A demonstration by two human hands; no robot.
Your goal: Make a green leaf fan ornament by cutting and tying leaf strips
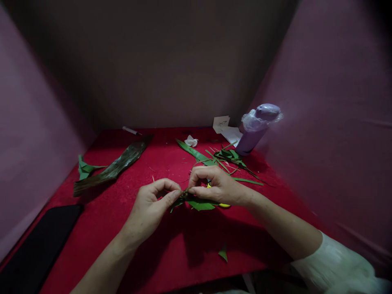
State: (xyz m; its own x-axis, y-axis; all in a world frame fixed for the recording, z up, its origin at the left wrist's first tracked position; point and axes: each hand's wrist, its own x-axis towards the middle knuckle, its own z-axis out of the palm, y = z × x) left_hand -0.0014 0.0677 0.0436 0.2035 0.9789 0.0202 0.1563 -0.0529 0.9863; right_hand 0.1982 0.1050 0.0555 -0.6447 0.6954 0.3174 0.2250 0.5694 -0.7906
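Both my hands meet over the middle of a red cloth-covered table [171, 249]. My left hand [153, 206] pinches one end of a small folded green leaf piece [197, 203] between thumb and forefinger. My right hand [214, 185] pinches the same piece from the other side, its fingers curled. Something yellow [224, 205] shows just under my right hand, mostly hidden.
A long dark leaf [113, 167] and a small folded green leaf [84, 168] lie at left. Leaf strips and sticks [226, 157] are heaped near a purple bottle [255, 128], white papers [228, 128], a crumpled white scrap [191, 141] and a pen [131, 130]. A black flat object [36, 245] lies front left; a green offcut [223, 255] lies near the front edge.
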